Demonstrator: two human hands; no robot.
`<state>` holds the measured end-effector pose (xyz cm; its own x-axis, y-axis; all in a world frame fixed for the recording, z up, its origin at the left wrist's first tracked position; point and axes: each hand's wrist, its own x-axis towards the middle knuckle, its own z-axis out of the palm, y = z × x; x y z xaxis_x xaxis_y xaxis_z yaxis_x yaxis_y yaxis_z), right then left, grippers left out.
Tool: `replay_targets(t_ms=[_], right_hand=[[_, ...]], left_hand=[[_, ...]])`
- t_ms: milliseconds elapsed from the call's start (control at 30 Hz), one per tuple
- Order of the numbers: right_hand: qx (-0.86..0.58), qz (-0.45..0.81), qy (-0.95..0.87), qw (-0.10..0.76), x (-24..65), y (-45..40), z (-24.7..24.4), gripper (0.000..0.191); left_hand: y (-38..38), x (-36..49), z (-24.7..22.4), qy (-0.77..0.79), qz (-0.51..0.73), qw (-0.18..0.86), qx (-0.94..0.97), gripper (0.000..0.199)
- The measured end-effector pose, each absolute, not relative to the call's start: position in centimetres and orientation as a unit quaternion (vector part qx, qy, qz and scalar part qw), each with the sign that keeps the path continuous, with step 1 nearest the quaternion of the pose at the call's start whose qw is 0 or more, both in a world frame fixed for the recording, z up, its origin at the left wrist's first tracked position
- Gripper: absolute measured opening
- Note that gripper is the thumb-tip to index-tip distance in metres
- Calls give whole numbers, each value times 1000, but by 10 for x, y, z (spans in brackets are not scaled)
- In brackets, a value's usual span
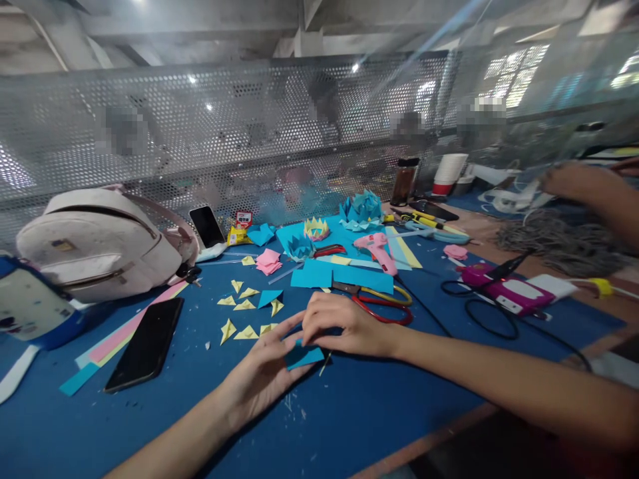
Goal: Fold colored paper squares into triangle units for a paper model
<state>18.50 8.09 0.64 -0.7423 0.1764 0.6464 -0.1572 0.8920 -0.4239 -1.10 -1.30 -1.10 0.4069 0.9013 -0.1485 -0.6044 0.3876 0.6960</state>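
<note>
A small blue paper piece [303, 356] is held between both hands above the blue table mat [349, 412]. My left hand [267, 366] lies palm up beneath it, fingers closed round its edge. From the right, my right hand [344, 324] pinches its upper edge; the fingertips partly hide the fold. Several folded yellow paper pieces [245, 305] lie beyond my left hand. Just past my right hand are red-and-yellow-handled scissors [384, 307] and blue paper strips [367, 278].
A pink glue gun [378, 251] and blue paper flowers [362, 209] stand farther back. Left are a black phone [146, 344], a bag [100, 243] and a bottle [37, 306]; right, a magenta device [506, 289] with cables and another person's hand [574, 189].
</note>
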Motion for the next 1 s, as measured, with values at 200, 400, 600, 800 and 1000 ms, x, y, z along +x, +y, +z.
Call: replay_targets(t_ms=[200, 400, 600, 800, 1000], right_hand=[[26, 246, -911, 331, 184, 80, 6, 12], [21, 272, -904, 330, 184, 79, 8, 19], [-65, 283, -903, 316, 186, 82, 5, 21], [-62, 273, -914, 295, 186, 84, 2, 11], [-62, 264, -919, 286, 186, 86, 1, 10]], left_hand=[[-12, -6, -17, 263, 501, 775, 283, 36], [-12, -7, -16, 265, 494, 777, 287, 61], [-14, -7, -16, 270, 495, 774, 290, 72], [-13, -8, -17, 271, 497, 774, 284, 71], [-13, -9, -18, 281, 494, 771, 289, 75]])
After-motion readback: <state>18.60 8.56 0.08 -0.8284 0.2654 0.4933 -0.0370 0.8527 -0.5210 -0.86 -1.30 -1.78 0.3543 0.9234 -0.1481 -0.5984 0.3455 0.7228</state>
